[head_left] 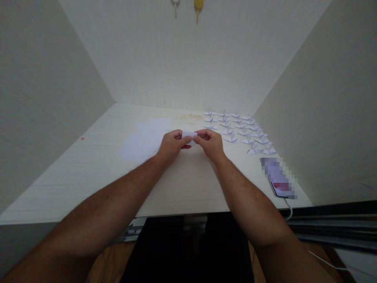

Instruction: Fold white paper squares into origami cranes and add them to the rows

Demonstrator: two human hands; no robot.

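A small folded piece of white paper (189, 135) is held up over the middle of the desk. My left hand (174, 144) pinches its left side between thumb and fingers. On the right side, the thumb and fingers of my right hand (209, 141) are closed on the same paper. Both thumbs lie near each other on its face. Fine creases are too small to make out. Beyond my right hand, several white paper cranes (231, 139) stand in rows. White paper sheets (147, 135) lie spread and overlapping to the left of my left hand.
A phone (277, 177), its screen blurred out, lies at the desk's right edge with a white cable (290, 210) attached. Walls enclose the pale desk (188, 188) at the back and both sides. Two hooks, one yellow (198, 4), are on the back wall.
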